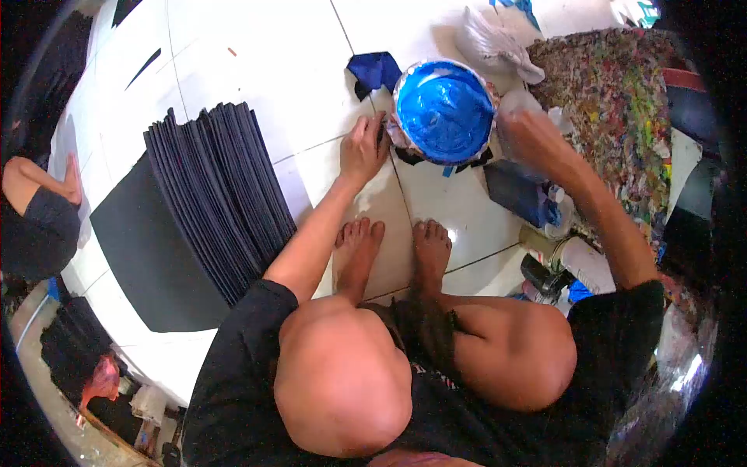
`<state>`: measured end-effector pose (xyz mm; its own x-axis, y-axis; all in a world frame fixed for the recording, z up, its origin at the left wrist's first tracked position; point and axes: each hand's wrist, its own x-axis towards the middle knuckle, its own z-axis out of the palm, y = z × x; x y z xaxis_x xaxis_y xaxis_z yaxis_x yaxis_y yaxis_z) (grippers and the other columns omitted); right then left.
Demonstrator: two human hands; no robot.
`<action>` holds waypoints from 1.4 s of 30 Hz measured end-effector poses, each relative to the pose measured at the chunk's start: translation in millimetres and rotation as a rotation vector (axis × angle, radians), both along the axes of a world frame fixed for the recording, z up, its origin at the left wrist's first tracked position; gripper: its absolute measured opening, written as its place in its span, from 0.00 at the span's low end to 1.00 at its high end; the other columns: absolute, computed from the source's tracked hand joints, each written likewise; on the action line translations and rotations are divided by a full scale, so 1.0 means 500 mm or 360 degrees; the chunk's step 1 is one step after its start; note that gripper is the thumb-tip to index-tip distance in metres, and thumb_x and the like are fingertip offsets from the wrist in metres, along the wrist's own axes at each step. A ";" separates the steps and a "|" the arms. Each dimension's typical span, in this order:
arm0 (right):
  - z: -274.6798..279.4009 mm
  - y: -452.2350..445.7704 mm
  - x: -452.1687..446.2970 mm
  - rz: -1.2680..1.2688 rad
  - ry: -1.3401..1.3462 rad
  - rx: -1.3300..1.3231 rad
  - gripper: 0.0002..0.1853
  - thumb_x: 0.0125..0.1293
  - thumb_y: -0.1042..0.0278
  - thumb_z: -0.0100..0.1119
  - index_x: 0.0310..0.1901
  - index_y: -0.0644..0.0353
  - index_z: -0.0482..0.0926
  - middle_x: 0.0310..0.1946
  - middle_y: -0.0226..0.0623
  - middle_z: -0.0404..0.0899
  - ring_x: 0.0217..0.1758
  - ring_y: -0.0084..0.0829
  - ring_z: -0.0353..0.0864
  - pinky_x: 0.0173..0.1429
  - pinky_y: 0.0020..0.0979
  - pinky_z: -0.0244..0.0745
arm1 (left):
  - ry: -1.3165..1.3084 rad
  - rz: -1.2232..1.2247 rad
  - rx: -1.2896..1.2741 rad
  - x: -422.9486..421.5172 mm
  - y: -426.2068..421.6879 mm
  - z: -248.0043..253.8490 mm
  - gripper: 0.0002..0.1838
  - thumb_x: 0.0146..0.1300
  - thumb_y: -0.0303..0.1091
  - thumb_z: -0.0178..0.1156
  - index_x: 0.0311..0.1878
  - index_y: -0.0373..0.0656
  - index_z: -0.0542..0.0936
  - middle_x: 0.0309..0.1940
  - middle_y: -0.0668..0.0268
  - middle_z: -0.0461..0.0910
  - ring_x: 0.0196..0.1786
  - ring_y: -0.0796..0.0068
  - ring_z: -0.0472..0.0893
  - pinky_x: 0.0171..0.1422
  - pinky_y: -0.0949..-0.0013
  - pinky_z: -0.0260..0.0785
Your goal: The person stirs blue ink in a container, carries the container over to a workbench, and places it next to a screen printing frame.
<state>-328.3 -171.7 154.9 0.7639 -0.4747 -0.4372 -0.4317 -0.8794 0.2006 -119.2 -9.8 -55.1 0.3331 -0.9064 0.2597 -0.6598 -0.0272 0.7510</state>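
Observation:
A round tub of blue paint (445, 113) stands on the white tiles in front of my feet, its rim smeared with pale and blue paint. My left hand (363, 149) is just left of the tub, fingers curled in around something small and dark that I cannot make out. At the tub's right side is my right hand (531, 134), blurred by motion, so its fingers and anything in them are unclear. A dark blue cloth (374, 72) lies by the tub's upper left edge.
Stacked black sheets (222, 187) fan out at left. At right are a paint-crusted board (611, 101), a dark blue-stained container (520, 194) and several cans (580, 261). A whitish bundle (494, 43) lies beyond the tub. Another person's bent leg (39, 183) shows at far left.

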 end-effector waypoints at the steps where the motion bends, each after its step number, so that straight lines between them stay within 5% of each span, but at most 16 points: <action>1: 0.013 0.012 0.004 -0.0138 0.0069 0.0107 0.14 0.60 0.69 0.53 0.47 0.62 0.76 0.41 0.42 0.77 0.51 0.39 0.75 0.56 0.37 0.72 | -0.0001 0.0009 -0.0020 0.002 -0.003 0.004 0.16 0.59 0.31 0.60 0.51 0.39 0.77 0.37 0.55 0.74 0.35 0.51 0.79 0.37 0.55 0.73; 3: 0.019 0.008 0.013 -0.0270 0.0146 0.0210 0.14 0.60 0.69 0.53 0.48 0.62 0.76 0.41 0.42 0.77 0.51 0.39 0.75 0.56 0.37 0.72 | 0.0004 -0.0020 0.0023 0.001 -0.001 0.007 0.18 0.59 0.30 0.60 0.53 0.38 0.76 0.37 0.56 0.74 0.35 0.51 0.79 0.38 0.55 0.73; 8: -0.014 -0.037 0.043 0.0604 -0.0412 -0.0294 0.15 0.61 0.69 0.53 0.48 0.63 0.75 0.40 0.42 0.76 0.50 0.39 0.75 0.53 0.35 0.74 | -0.0023 -0.0048 0.0030 0.008 0.001 -0.008 0.20 0.58 0.30 0.61 0.54 0.38 0.75 0.38 0.55 0.74 0.38 0.52 0.79 0.40 0.56 0.73; 11: -0.012 -0.063 0.063 0.0787 -0.0647 -0.0213 0.14 0.61 0.70 0.53 0.48 0.64 0.75 0.39 0.41 0.76 0.48 0.38 0.76 0.51 0.35 0.75 | -0.0051 -0.0066 0.0102 0.010 -0.006 -0.007 0.21 0.58 0.30 0.61 0.55 0.38 0.74 0.39 0.55 0.74 0.38 0.53 0.79 0.40 0.56 0.74; 19: -0.146 -0.081 -0.003 0.0451 -0.0208 -0.0163 0.09 0.61 0.67 0.55 0.40 0.61 0.76 0.36 0.42 0.78 0.45 0.39 0.77 0.47 0.38 0.77 | -0.0078 -0.0066 0.0086 0.009 0.001 -0.006 0.20 0.57 0.31 0.62 0.53 0.38 0.75 0.39 0.55 0.74 0.38 0.53 0.80 0.38 0.56 0.74; 22: -0.115 -0.021 -0.006 0.0097 0.0095 0.0477 0.10 0.60 0.67 0.54 0.41 0.62 0.76 0.35 0.42 0.77 0.44 0.40 0.77 0.45 0.39 0.77 | -0.0050 -0.0049 0.0089 0.006 -0.002 -0.014 0.20 0.57 0.31 0.62 0.52 0.38 0.75 0.38 0.56 0.75 0.36 0.53 0.80 0.37 0.56 0.74; 26: -0.019 -0.051 0.043 0.0740 -0.0581 -0.0163 0.14 0.59 0.68 0.55 0.47 0.62 0.77 0.40 0.42 0.76 0.46 0.41 0.77 0.49 0.37 0.76 | -0.0076 0.0001 0.0005 0.000 -0.007 -0.015 0.19 0.56 0.29 0.61 0.52 0.39 0.75 0.38 0.57 0.75 0.35 0.53 0.80 0.36 0.55 0.74; 32: -0.118 -0.161 -0.024 0.0717 -0.0668 -0.0350 0.16 0.59 0.70 0.56 0.49 0.59 0.77 0.39 0.46 0.78 0.44 0.44 0.79 0.48 0.40 0.76 | -0.0047 -0.0065 0.0096 0.004 -0.007 -0.012 0.19 0.56 0.28 0.60 0.53 0.38 0.75 0.40 0.55 0.76 0.37 0.51 0.80 0.38 0.56 0.74; 33: -0.138 -0.139 -0.050 0.0713 -0.0667 -0.0350 0.16 0.59 0.70 0.56 0.49 0.59 0.77 0.39 0.46 0.78 0.44 0.44 0.79 0.48 0.40 0.76 | -0.0014 -0.0043 0.0072 0.003 -0.004 -0.008 0.20 0.55 0.27 0.60 0.53 0.38 0.75 0.40 0.55 0.75 0.37 0.51 0.80 0.39 0.56 0.74; 35: -0.139 -0.081 -0.089 -0.0233 -0.0188 0.0260 0.13 0.60 0.70 0.54 0.47 0.62 0.78 0.33 0.51 0.80 0.37 0.51 0.81 0.42 0.47 0.77 | -0.0007 -0.0044 0.0040 0.001 -0.005 -0.014 0.20 0.55 0.26 0.60 0.53 0.38 0.75 0.40 0.55 0.75 0.37 0.50 0.80 0.39 0.56 0.74; 40: -0.035 -0.044 -0.016 -0.0003 -0.0899 -0.0012 0.09 0.52 0.67 0.59 0.34 0.62 0.78 0.16 0.37 0.72 0.22 0.46 0.74 0.32 0.45 0.73 | -0.0040 -0.0051 0.0071 0.003 -0.006 -0.003 0.19 0.56 0.27 0.59 0.53 0.38 0.75 0.39 0.54 0.75 0.36 0.50 0.79 0.39 0.56 0.73; 42: -0.050 -0.040 0.017 -0.0305 -0.0859 0.0276 0.10 0.56 0.69 0.55 0.39 0.63 0.78 0.23 0.46 0.76 0.27 0.51 0.78 0.35 0.49 0.74 | -0.0031 -0.0049 0.0098 0.002 -0.003 0.003 0.19 0.55 0.27 0.60 0.53 0.38 0.75 0.39 0.54 0.75 0.36 0.50 0.79 0.39 0.56 0.73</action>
<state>-319.5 -191.8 130.0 0.8073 -0.5825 -0.0948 -0.5870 -0.7759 -0.2310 -118.3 -11.5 -53.6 0.3000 -0.9307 0.2092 -0.6754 -0.0523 0.7356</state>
